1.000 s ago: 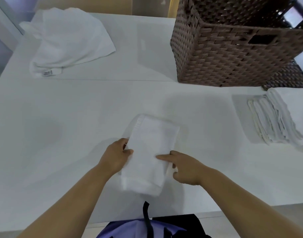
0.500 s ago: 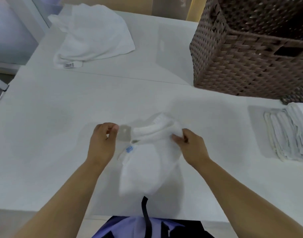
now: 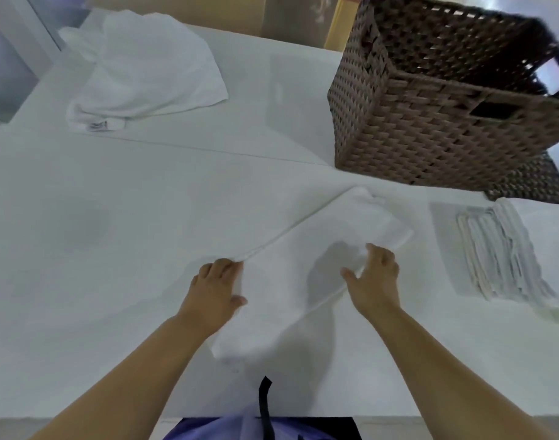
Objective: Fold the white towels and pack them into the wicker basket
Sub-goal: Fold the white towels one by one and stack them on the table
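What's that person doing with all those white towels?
A person is folding towels at a white table. The left hand grips one edge of a towel lying spread in front of them, and the right hand is at the opposite edge; its grip is unclear. A stack of folded towels sits to the right, near the wicker basket. More crumpled towels wait at the far left.

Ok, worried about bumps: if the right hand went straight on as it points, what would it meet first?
Probably the far end of the towel that the right hand holds; beyond it, the near wall of the wicker basket. Depth is unclear.
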